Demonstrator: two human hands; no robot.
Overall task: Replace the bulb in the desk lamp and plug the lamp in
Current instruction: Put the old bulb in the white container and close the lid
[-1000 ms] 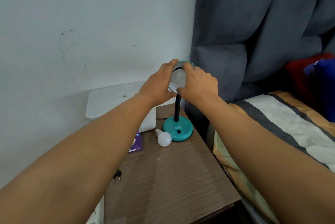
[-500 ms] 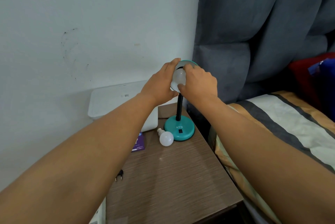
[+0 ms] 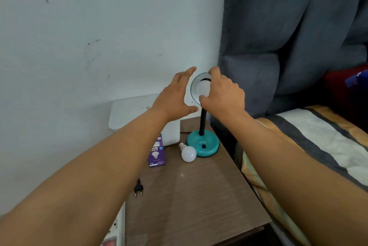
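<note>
A teal desk lamp stands at the back of the bedside table, its round base (image 3: 203, 145) under a black neck. A white bulb (image 3: 203, 87) sits in the lamp's shade (image 3: 194, 84), which faces me. My right hand (image 3: 222, 91) has its thumb and fingertips on this bulb. My left hand (image 3: 176, 96) hovers open just left of the shade, apart from it. A second white bulb (image 3: 188, 153) lies on the table beside the base. The lamp's black plug (image 3: 138, 188) lies loose near the table's left edge.
A purple bulb box (image 3: 157, 152) lies left of the loose bulb, in front of a white box-shaped device (image 3: 135, 114) against the wall. A white power strip (image 3: 115, 229) sits low left of the brown table (image 3: 195, 202). A bed with striped bedding (image 3: 318, 146) borders the right.
My left hand has let go of the lamp shade and opened, moving slightly left. My right hand stays on the bulb in the shade. The camera has tilted down a little.
</note>
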